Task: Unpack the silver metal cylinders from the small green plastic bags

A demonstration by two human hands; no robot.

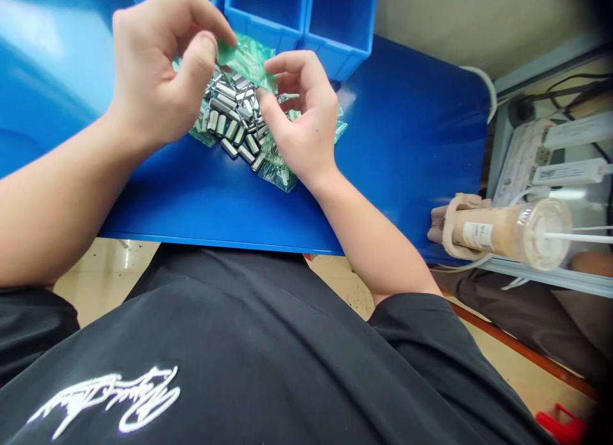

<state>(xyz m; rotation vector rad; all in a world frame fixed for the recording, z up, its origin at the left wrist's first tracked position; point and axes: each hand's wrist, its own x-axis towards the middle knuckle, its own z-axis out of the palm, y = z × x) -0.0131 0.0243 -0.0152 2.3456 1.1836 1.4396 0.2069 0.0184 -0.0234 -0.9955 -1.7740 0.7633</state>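
Between my hands is a translucent green plastic bag (248, 57), held above a heap of small, elongated silvery metal pieces (230, 116). My left hand (158, 68) grips the bag's left edge between thumb and index finger. On the other side, my right hand (306, 113) has its thumb and index finger at the bag's right edge, the other fingers curled behind. More green plastic film (280, 173) lies under and beside the metal pieces, partly covered by my right hand. Some of the pieces are hidden beneath the bag.
Blue plastic bins (335, 55) stand at the back of the blue table (393, 151). To the right, a lidded drink cup (498, 231) with a straw sits in a cardboard carrier (454, 225). Cables and a power strip (527, 151) are beyond the right edge.
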